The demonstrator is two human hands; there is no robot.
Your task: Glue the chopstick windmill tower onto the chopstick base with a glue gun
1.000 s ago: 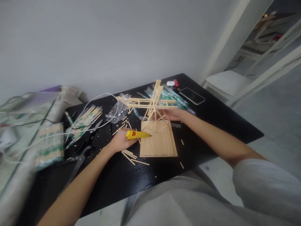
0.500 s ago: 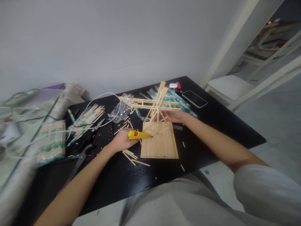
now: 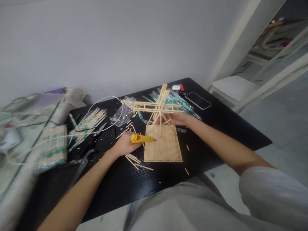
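Left hand (image 3: 126, 145) grips yellow glue gun (image 3: 142, 138).
Stick model (image 3: 159, 110) in front of right hand (image 3: 177, 119) partly hides it; can't tell if it's gripping.

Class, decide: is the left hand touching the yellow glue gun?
Touching: the head view shows the left hand gripping the yellow glue gun, its barrel jutting out.

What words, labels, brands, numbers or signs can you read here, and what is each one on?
None can be read.
Large pack of sticks at far left: green print, too blurred.
Smaller pile of wrapped sticks: green print, too small.
Clear and green wrappers behind the stick model: green marks, too small.
Yellow glue gun: no lettering I can make out.
Phone: dark screen, no text visible.
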